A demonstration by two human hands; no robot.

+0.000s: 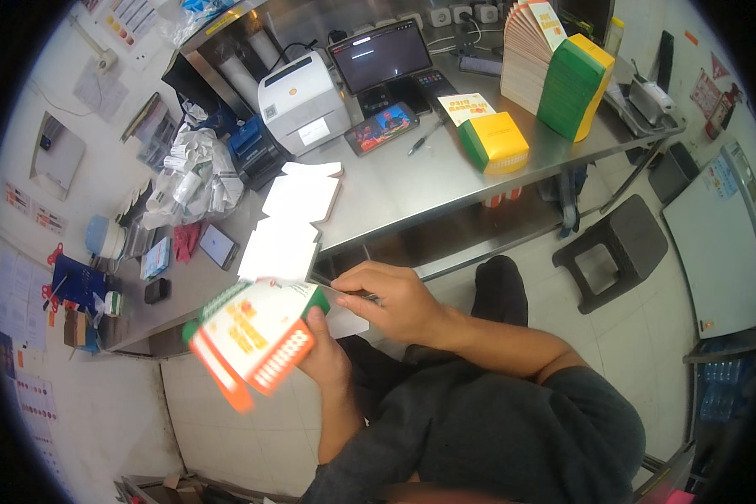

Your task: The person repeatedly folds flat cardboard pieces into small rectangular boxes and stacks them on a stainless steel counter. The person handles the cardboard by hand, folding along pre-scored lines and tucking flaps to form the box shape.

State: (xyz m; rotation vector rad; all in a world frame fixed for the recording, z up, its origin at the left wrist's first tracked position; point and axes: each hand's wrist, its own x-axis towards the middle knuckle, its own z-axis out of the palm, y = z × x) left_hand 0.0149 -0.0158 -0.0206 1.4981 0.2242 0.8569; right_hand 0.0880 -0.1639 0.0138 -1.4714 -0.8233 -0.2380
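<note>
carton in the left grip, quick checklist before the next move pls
1. Carton held by the left grip: ok, thumb on its printed face.
2. Right grip near the carton's edge: ok.
3. What the right grip pinches: cannot tell.
4. Carton clear of the white sheets: cannot tell, they overlap in view.
5. Pen off the sheets: ok, apart on the bench.

Two hands (pixel 326 359) (pixel 388 300), one held carton (pixel 245 326), one white printer (pixel 307 101), one laptop (pixel 382 57), two lit phones (pixel 381 129) (pixel 218 244)
</note>
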